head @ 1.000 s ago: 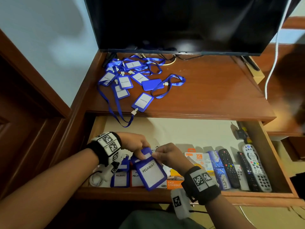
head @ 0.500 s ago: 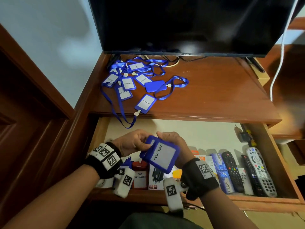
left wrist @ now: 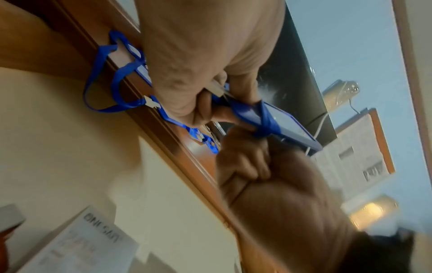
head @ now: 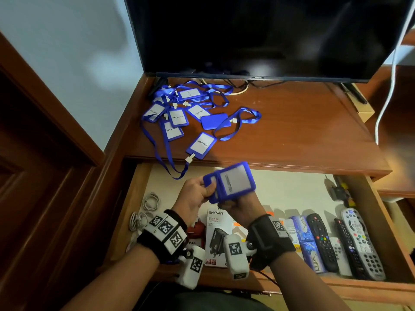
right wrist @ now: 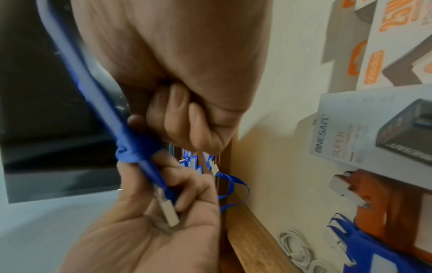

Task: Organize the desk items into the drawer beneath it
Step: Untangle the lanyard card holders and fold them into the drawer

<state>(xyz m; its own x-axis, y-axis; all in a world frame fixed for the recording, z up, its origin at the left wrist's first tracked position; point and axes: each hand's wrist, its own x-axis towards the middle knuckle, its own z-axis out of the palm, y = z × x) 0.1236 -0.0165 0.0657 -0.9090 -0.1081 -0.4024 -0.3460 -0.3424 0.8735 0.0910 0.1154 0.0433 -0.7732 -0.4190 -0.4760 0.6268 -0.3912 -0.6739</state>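
Both hands hold one blue badge holder (head: 232,182) above the open drawer (head: 368,286), its blue lanyard wrapped around its body (left wrist: 266,122). My left hand (head: 197,194) pinches its clip end (right wrist: 167,212). My right hand (head: 241,206) grips it from below, fingers curled (right wrist: 182,118). Several more blue badge holders with lanyards (head: 190,115) lie in a heap on the desk top at the left, one lanyard loop (head: 173,169) hanging over the desk edge.
In the drawer lie white cables (head: 143,212), a red plug (head: 197,230), charger boxes (head: 216,232), a blue soap box (head: 307,241) and several remotes (head: 357,241). Another blue badge holder (right wrist: 383,258) lies in the drawer. A television (head: 258,34) stands at the desk's back.
Both hands have lifted the badge holder from low in the drawer up toward the desk edge and turned it. The head view moved in closer.
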